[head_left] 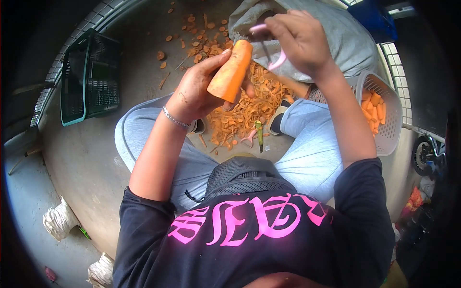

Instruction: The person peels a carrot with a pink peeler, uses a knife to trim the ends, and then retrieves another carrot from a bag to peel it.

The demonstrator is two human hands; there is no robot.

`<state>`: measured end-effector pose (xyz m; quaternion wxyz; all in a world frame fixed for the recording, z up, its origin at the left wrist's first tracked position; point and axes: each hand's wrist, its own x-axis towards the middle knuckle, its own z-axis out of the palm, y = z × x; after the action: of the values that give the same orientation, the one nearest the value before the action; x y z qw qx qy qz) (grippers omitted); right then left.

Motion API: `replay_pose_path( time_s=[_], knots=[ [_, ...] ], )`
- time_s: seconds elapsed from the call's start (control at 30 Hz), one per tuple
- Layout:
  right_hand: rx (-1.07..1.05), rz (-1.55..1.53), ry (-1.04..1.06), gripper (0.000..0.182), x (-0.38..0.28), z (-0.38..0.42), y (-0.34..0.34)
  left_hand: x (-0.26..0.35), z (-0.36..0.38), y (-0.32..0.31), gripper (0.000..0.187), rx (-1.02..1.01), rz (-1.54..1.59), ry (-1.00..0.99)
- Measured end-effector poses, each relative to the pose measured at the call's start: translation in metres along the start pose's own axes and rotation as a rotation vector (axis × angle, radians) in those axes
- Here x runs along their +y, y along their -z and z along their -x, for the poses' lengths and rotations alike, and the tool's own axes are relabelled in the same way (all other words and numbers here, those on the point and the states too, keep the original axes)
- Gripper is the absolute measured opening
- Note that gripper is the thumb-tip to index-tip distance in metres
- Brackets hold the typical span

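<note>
My left hand [194, 89] is wrapped round a thick peeled carrot [230, 74], tilted with its narrower end pointing up and away from me. To the upper right, my right hand [303, 44] grips a pink peeler [277, 61], slightly blurred by motion. The peeler is near the carrot's far end and looks apart from it. Below both hands, a heap of orange peelings [252, 113] covers the floor between my feet. A second pink peeler [248, 138] lies at the heap's near edge, beside a green-handled tool [260, 136] whose kind I cannot make out.
A perforated white basket [391, 122] holding peeled carrots [373, 109] stands to my right. A dark green crate [90, 79] is at left. A grey-white sack [343, 36] lies ahead, with carrot slices [204, 48] scattered on the floor beside it. A blue container [372, 21] stands behind.
</note>
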<state>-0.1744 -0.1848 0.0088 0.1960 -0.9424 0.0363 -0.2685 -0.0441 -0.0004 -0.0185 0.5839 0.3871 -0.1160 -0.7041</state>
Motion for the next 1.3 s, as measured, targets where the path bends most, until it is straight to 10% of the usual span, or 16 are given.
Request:
replay_pose_path(
  time_s=[0.63,0.77,0.97,1.17,1.3],
  knots=[
    [0.039,-0.014,0.218,0.015,-0.012,0.008,-0.01,-0.008,0.003,-0.023,0.04,0.287,-0.045,0.067],
    [0.038,0.08,-0.094,0.023,0.017,-0.003,0.006,-0.005,0.004,-0.009,0.046,0.027,-0.054,0.04],
    [0.051,-0.011,0.189,0.016,-0.036,-0.004,0.013,-0.004,0.0,0.001,0.044,-0.095,0.108,0.086],
    [-0.037,-0.007,0.216,0.023,-0.056,0.006,0.003,-0.001,0.001,-0.031,0.038,0.299,0.043,0.111],
    [-0.02,-0.029,0.234,0.023,-0.052,0.008,-0.006,-0.012,0.001,-0.015,0.037,0.215,-0.085,0.032]
  ],
)
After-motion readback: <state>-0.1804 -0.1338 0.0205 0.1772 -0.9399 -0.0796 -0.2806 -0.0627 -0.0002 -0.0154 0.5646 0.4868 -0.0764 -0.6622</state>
